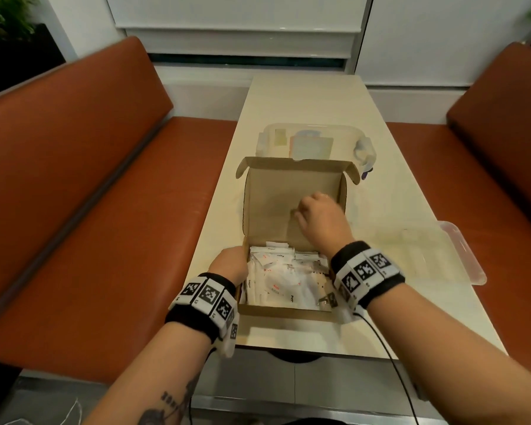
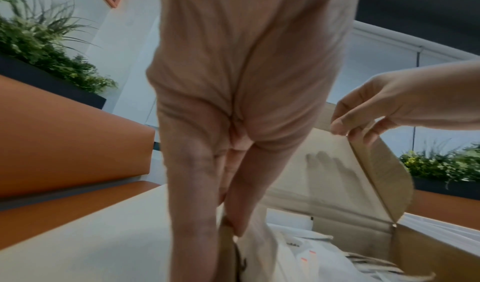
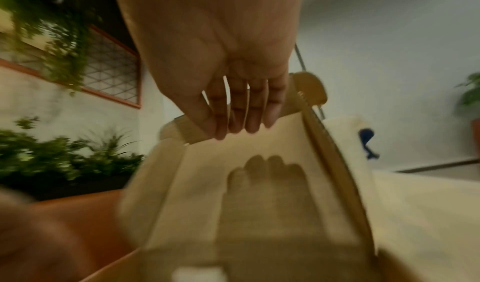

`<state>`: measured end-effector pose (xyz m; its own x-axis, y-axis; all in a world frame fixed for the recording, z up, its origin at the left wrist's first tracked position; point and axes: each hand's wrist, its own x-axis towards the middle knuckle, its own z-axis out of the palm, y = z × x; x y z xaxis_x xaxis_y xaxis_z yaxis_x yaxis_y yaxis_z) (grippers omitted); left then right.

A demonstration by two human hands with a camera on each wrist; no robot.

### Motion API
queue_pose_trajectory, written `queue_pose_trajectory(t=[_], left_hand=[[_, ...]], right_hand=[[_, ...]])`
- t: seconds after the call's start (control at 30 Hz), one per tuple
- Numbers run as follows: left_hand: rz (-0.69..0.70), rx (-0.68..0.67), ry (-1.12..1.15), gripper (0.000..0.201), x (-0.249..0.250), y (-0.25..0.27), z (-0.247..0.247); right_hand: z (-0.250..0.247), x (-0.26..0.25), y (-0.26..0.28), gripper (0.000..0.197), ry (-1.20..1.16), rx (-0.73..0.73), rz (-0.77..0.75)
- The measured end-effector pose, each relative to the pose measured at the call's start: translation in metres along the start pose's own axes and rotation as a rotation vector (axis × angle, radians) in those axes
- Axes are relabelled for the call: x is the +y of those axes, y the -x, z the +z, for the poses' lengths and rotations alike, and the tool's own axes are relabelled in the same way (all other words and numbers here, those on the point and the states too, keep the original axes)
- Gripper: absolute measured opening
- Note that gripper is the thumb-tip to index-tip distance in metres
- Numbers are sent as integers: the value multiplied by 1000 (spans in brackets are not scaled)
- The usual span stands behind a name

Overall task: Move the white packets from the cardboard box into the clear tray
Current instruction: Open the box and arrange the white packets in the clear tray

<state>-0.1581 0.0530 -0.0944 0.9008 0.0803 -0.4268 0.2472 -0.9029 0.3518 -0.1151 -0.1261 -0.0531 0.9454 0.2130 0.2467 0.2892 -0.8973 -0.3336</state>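
The cardboard box stands open near the table's front edge, its lid tilted up and back. Several white packets fill it, and they also show in the left wrist view as packets. My left hand grips the box's left wall, fingers outside and thumb at the wall's top edge. My right hand hovers in front of the lid's inner face, holding nothing; its fingers are nearly straight and cast a shadow on the lid. The clear tray lies flat, right of the box.
A clear lidded container with cards inside stands right behind the box lid. The pale table is narrow, with orange benches on the left and right. A black cable hangs from my right wrist over the front edge.
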Motion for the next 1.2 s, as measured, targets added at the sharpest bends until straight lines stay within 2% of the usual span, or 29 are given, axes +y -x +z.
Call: queue_pose_trajectory(t=[0.13,0.2,0.33,0.43,0.67,1.03,1.2], left_hand=[[3,48,-96,29,5,0,5],[3,55,-106,28,4,-2,7],[12,73,-93,27,2,-3,7],[10,88,-97,28,2,-3,8],[-29,115,-110,30,6,-2,8],[-50,128,-117,29,7,-4,11],[-41,126,-144,30,8,-4,11]], right_hand=[[24,-12,33,24,4,-550,30],[32,-11,45,41,49,-667,57],[46,-8,61,73,34,-687,150],[49,-8,63,80,47,-699,179],[45,-17,62,61,98,-742,129],[34,-13,58,56,101,-835,103],[32,-11,58,48,-5,-886,121]])
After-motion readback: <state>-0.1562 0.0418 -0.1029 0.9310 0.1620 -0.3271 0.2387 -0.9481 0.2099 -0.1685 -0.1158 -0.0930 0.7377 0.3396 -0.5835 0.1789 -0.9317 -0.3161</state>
